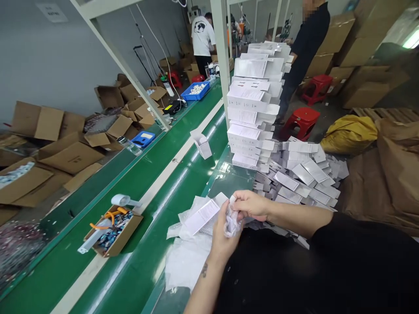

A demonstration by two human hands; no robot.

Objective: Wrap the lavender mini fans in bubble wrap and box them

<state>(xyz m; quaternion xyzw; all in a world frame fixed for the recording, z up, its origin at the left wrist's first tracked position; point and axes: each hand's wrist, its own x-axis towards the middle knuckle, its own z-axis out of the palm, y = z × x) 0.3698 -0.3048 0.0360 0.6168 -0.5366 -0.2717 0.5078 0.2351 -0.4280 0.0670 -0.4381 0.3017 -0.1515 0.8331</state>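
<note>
Head camera gives me the small white item in crinkled clear plastic [231, 227] between two bare hands, in front of the wearer's black shirt [314, 261] and near the side of the long green conveyor belt [196, 185]. From where I sit, the bundle lies in the curl of the left hand [220, 237], whose fingers and thumb are closed around its lower part; the thumb runs up along the side nearest the belt. The right hand [251, 205] meets it from above, its thumb and fingertips pinched together on the gathered upper end of the plastic, so both grips are clamped on the same bundle. I cannot tell what the wrapped item is, since film and fingers cover most of it. I see the left forearm rising from the bottom edge, while the right forearm reaches in almost level from the right, wrist slightly bent and knuckles upward. Just beside the left hand, a flat white printed carton [202, 216] rests on a spread of thin translucent white plastic bags [187, 266]. Past the right hand, I have a tall stack of white paper cartons [247, 104], with a loose heap of white cartons [304, 172] next to it. Farther across the belt sits an open brown cardboard box [126, 236] holding orange-handled pliers [112, 213].
</note>
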